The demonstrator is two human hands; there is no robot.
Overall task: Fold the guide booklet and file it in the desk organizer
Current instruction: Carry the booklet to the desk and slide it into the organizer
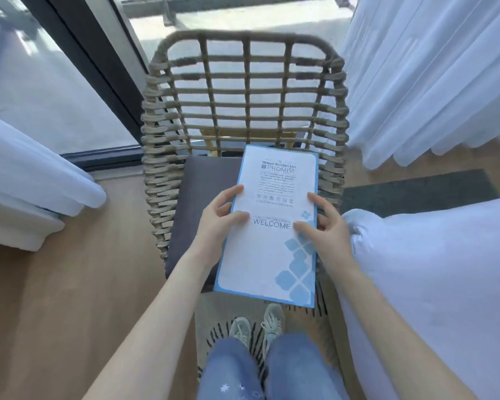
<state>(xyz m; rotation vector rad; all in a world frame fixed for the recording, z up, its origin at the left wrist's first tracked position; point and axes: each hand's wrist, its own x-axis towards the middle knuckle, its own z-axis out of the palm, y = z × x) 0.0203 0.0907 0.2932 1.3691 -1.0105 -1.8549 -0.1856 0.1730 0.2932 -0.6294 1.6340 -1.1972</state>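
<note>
The guide booklet (269,226) was held closed and flat, cover up, above the dark cushion (202,180) of a woven chair (243,90), its lower end reaching out past the front of the seat. The word WELCOME and a blue tile pattern could be read on the cover, and blue edging showed along the sides, which suggested that the pages were already brought together. It was gripped at both long edges: the left hand (217,223) was closed on the left edge with the thumb laid across the cover, and the right hand (324,226) was closed on the right edge, thumb likewise on top, fingers partly hidden behind the paper. Whether the booklet rested on the cushion or was lifted just clear of it could not be told. The folding was therefore judged done, or nearly so. The filing was judged wholly left to do, since no desk organizer was to be seen anywhere in view. Around the chair were seen a window (78,90) on the left, white curtains (433,82) on the right, white bedding (433,284) beside the right arm, and a wooden floor (55,298) beneath.
</note>
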